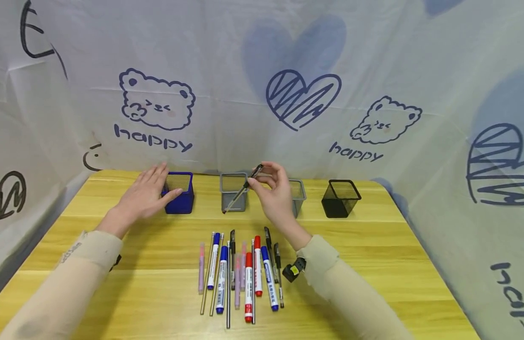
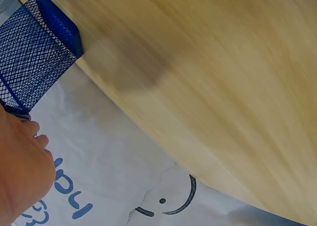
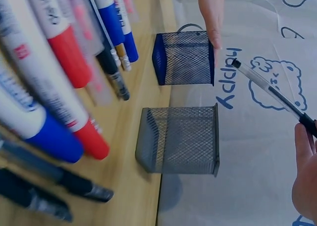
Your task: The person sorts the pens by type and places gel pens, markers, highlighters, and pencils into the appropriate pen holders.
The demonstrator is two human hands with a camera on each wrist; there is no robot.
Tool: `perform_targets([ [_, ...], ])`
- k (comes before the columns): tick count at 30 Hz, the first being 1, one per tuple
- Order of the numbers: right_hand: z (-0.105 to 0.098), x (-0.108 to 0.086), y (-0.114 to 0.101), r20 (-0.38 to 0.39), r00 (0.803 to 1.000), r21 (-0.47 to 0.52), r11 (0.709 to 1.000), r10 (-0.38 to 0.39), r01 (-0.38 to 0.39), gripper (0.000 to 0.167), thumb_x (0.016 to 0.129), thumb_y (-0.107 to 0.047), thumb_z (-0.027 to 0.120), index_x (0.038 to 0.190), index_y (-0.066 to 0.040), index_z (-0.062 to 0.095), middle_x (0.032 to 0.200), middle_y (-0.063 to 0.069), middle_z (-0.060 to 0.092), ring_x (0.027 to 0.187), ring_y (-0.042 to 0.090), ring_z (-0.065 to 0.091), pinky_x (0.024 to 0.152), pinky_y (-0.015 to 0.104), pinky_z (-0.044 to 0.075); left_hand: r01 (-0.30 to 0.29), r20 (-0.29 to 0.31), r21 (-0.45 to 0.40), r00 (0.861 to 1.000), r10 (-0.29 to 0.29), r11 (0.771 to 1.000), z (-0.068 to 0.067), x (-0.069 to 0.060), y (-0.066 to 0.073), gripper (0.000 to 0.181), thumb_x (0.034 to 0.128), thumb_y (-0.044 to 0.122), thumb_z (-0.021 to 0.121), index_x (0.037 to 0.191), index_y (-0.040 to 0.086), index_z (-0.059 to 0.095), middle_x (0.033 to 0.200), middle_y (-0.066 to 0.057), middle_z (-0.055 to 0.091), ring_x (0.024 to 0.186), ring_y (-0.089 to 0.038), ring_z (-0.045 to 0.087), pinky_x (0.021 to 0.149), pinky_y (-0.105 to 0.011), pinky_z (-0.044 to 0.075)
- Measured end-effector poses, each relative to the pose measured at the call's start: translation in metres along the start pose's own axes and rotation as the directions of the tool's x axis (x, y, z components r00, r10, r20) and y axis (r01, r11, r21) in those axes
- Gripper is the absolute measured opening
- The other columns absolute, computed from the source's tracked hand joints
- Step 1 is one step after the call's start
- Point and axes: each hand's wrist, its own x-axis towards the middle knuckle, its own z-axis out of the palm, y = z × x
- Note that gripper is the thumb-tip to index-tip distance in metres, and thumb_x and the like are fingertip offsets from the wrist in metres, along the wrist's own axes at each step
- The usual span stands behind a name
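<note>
My right hand (image 1: pixel 276 193) pinches a clear-barrelled black gel pen (image 1: pixel 237 200) near its black end, between thumb and fingers. The pen slants down to the left, in front of a grey mesh pen holder (image 1: pixel 234 202); the right wrist view shows the pen (image 3: pixel 271 90) above the holders' rims. At the left, my left hand (image 1: pixel 144 194) lies with straight fingers against the blue mesh pen holder (image 1: pixel 179 202), its thumb reaching across the rim. In the left wrist view, the blue holder (image 2: pixel 37 52) stands near the table edge, with part of the hand (image 2: pixel 25 171) beside it.
A second grey mesh holder (image 1: pixel 299 200), partly hidden by my right hand, and a black mesh holder (image 1: pixel 340 200) stand farther right. Red markers (image 1: pixel 248 288), blue markers (image 1: pixel 221 283), pink pens (image 1: pixel 201 269), pencils and black pens lie nearer on the wooden table (image 1: pixel 351 264). A printed cloth (image 1: pixel 227 94) hangs behind.
</note>
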Motion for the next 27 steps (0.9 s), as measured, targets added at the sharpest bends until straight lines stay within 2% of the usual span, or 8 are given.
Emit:
perform_targets([
  [6,0.019,0.018,0.005,-0.004,0.998,0.048,0.997,-0.059,0.059,0.04,0.098,0.008,0.065,0.135,0.003,0.05,0.119,0.018,0.06,0.096,0.018,0.066,0.086,0.048,0.063,0.006,-0.001,0.012,1.0,-0.006,1.0,0.0,-0.001,-0.001,0.094,0.1071,0.065,0.032,0.164,-0.007,0.009,0.171,-0.027,0.004,0.157,-0.049,0.005,0.128,-0.061,0.003],
  [11,0.034,0.03,0.005,-0.025,0.998,0.067,0.996,-0.054,0.056,0.042,0.098,0.008,0.065,0.137,0.004,0.05,0.118,0.017,0.061,0.097,0.016,0.066,0.089,0.056,0.06,0.001,-0.007,0.022,1.0,-0.001,1.0,0.0,-0.001,-0.001,0.095,0.1066,0.066,0.032,0.163,-0.007,0.011,0.171,-0.027,0.005,0.157,-0.048,0.006,0.128,-0.06,0.004],
  [15,0.047,0.039,0.008,-0.041,0.999,0.074,0.997,-0.031,0.034,0.042,0.097,0.009,0.066,0.136,0.006,0.051,0.117,0.017,0.061,0.097,0.016,0.066,0.09,0.048,0.062,-0.009,-0.007,0.021,1.0,0.009,1.0,-0.001,0.0,0.001,0.095,0.1069,0.065,0.033,0.163,-0.008,0.011,0.171,-0.029,0.006,0.157,-0.049,0.007,0.128,-0.061,0.005],
  [20,0.063,0.047,0.011,-0.036,0.999,0.071,0.997,-0.015,0.018,0.04,0.098,0.006,0.066,0.135,0.004,0.052,0.118,0.017,0.06,0.097,0.019,0.066,0.088,0.038,0.063,-0.006,0.001,0.021,1.0,0.006,1.0,-0.002,0.0,0.001,0.095,0.107,0.065,0.033,0.163,-0.008,0.01,0.171,-0.029,0.004,0.157,-0.049,0.005,0.128,-0.06,0.004],
  [27,0.085,0.052,0.022,-0.01,0.999,0.054,0.998,0.032,-0.031,0.037,0.1,0.004,0.065,0.134,0.003,0.053,0.119,0.015,0.061,0.101,0.024,0.067,0.088,0.036,0.063,0.007,0.02,0.031,1.0,-0.008,0.999,-0.001,0.0,0.002,0.095,0.107,0.066,0.031,0.163,-0.007,0.006,0.171,-0.027,0.001,0.157,-0.048,0.002,0.128,-0.059,0.003],
])
